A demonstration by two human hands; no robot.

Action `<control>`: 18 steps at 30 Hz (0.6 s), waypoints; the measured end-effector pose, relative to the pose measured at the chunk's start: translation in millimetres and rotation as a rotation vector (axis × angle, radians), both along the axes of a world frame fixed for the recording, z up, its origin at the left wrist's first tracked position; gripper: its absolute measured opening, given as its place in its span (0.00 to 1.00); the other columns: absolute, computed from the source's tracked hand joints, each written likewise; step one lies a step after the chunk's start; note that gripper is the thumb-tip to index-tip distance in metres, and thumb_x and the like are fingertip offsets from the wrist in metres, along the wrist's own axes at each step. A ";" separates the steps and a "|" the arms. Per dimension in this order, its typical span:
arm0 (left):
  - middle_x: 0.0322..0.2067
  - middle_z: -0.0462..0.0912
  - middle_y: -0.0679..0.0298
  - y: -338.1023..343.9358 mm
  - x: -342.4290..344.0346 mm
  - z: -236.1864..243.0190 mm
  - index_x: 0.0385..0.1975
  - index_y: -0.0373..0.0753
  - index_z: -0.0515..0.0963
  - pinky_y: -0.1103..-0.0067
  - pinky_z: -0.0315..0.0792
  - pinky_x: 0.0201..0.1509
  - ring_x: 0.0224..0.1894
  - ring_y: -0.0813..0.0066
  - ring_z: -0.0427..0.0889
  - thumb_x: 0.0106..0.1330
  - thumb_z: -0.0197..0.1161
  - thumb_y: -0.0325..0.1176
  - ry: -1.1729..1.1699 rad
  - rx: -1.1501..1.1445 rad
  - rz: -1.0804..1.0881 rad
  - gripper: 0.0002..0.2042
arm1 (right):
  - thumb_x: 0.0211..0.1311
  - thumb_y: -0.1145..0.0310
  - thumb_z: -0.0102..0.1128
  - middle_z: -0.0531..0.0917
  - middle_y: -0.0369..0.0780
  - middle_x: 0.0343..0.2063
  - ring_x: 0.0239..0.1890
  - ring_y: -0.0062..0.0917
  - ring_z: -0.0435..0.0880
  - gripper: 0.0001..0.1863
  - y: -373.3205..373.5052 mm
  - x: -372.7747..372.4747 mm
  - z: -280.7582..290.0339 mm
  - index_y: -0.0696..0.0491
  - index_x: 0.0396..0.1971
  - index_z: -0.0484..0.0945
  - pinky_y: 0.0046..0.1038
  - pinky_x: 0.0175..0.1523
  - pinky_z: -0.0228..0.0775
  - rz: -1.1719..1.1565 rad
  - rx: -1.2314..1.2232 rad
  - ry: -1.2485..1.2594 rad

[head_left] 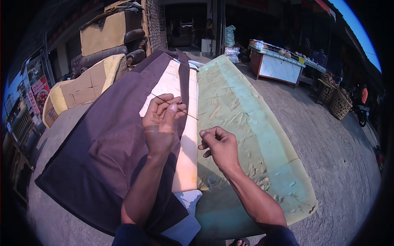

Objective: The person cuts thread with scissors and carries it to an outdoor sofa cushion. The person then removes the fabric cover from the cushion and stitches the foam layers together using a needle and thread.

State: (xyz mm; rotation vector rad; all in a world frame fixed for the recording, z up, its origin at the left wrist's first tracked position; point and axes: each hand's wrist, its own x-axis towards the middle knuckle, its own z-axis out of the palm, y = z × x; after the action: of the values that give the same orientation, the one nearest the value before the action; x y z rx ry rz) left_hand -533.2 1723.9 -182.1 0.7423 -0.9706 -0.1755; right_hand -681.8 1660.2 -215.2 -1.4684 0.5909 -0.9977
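My left hand (161, 123) is raised over the middle with its fingers pinched around a long thin needle (192, 116), a dark rod slanting down to the right. Beside it, lower and to the right, my right hand (219, 147) has thumb and fingertips pressed together; whatever they may hold is too small to see. Dark purple-brown cloth (111, 135) with folds spreads under my left arm. A cream-white padded strip (189, 156) shows along the middle. Under my right arm lies a worn green foam slab (234, 123) with a scuffed, torn surface. A narrow dark cloth band (183, 78) crosses the far end.
At the far left stand a cardboard-and-foam sofa part (80, 90) and stacked dark sofa pieces (94, 61). A white-fronted stall counter (277, 65) is at the far right, near woven baskets (340, 104). Concrete ground (328, 164) surrounds the foam. A foot (240, 242) shows at the bottom.
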 end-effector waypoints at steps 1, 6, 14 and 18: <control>0.45 0.81 0.51 0.4 -0.2 0.3 0.51 0.27 0.69 0.80 0.81 0.49 0.44 0.73 0.84 0.73 0.54 0.22 -0.005 -0.002 -0.001 0.10 | 0.65 0.65 0.64 0.83 0.35 0.23 0.26 0.16 0.85 0.12 -0.7 0.7 -0.6 0.61 0.33 0.83 0.20 0.24 0.75 0.001 0.001 -0.001; 0.46 0.82 0.51 0.5 -3.0 1.3 0.51 0.28 0.70 0.79 0.80 0.49 0.44 0.73 0.84 0.73 0.54 0.22 -0.035 -0.010 -0.007 0.10 | 0.65 0.65 0.63 0.83 0.36 0.23 0.26 0.17 0.85 0.12 -4.9 0.8 -2.9 0.61 0.34 0.83 0.20 0.24 0.76 0.013 0.012 0.018; 0.45 0.82 0.51 0.5 -4.9 0.8 0.50 0.27 0.71 0.79 0.79 0.49 0.44 0.73 0.84 0.73 0.55 0.22 -0.054 0.001 0.001 0.09 | 0.66 0.66 0.63 0.84 0.36 0.24 0.27 0.17 0.85 0.12 -5.1 0.3 -2.4 0.62 0.34 0.83 0.21 0.24 0.76 0.022 0.016 0.027; 0.45 0.82 0.51 1.5 -5.8 1.4 0.49 0.27 0.72 0.79 0.80 0.49 0.44 0.73 0.84 0.73 0.55 0.23 -0.074 0.006 0.000 0.09 | 0.66 0.66 0.63 0.83 0.36 0.23 0.26 0.17 0.85 0.12 -3.2 -0.2 -0.2 0.62 0.34 0.82 0.21 0.24 0.76 0.020 0.025 0.023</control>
State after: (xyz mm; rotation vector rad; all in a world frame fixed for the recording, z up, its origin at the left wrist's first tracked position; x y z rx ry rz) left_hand -539.0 1725.4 -180.7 0.7588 -1.0409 -0.1518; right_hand -682.0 1656.9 -215.3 -1.4621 0.6024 -0.9559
